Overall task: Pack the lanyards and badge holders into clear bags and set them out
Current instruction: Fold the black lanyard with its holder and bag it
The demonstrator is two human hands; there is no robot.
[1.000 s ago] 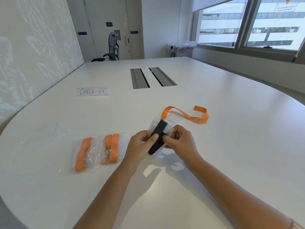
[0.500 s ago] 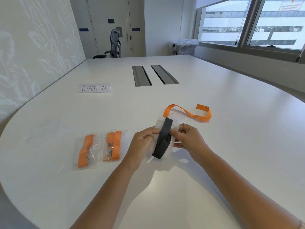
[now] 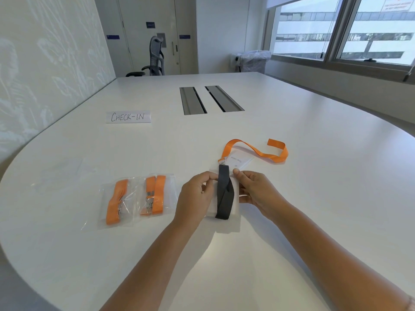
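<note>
Your left hand [image 3: 197, 194] and right hand [image 3: 258, 194] flank a folded black fabric lanyard [image 3: 224, 194] inside a clear plastic bag [image 3: 236, 206]. Your left fingers [image 3: 210, 177] curl in and pinch the bag's left edge near its top; your right fingers [image 3: 241, 175] pinch the right edge, thumb lower down on the plastic. The black strap runs upright between your two sets of fingertips, its looped end nearest you. Just beyond your fingertips lies a clear badge holder with a white card [image 3: 239, 161], clipped to a loose orange ribbon lanyard [image 3: 258, 150] trailing off right. Left of your left hand, two clear bags of folded orange lanyards [image 3: 137, 198] lie side by side on the white table [image 3: 314, 176]. Farther off sits a handwritten CHECK-IN sign [image 3: 128, 117].
</note>
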